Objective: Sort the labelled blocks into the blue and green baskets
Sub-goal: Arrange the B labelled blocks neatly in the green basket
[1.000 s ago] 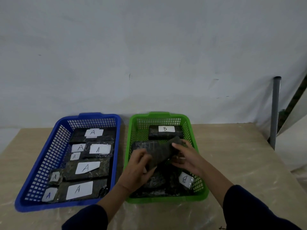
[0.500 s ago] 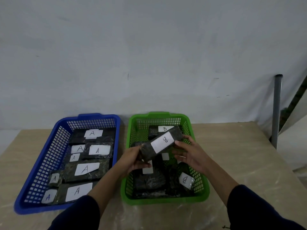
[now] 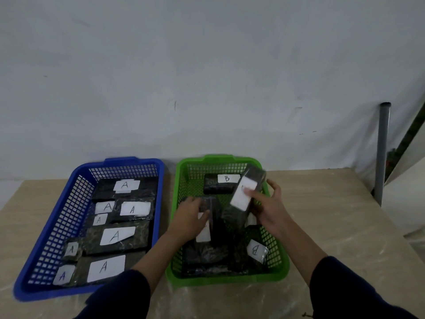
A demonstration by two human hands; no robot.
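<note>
The right hand (image 3: 268, 204) now grips alone the long dark block (image 3: 247, 192) that both hands held a moment ago, tilting it over the green basket (image 3: 178, 180), its label blurred, while the left hand (image 3: 190, 217) curls on another block (image 3: 208, 217) among the B-labelled ones, beside the blue basket (image 3: 76, 180) of A's.

Every label in the blue basket (image 3: 46, 229) reads "A". In the green basket (image 3: 279, 256), blocks at 12 o'clock (image 3: 226, 178) and 5 o'clock (image 3: 255, 250) read "B".
</note>
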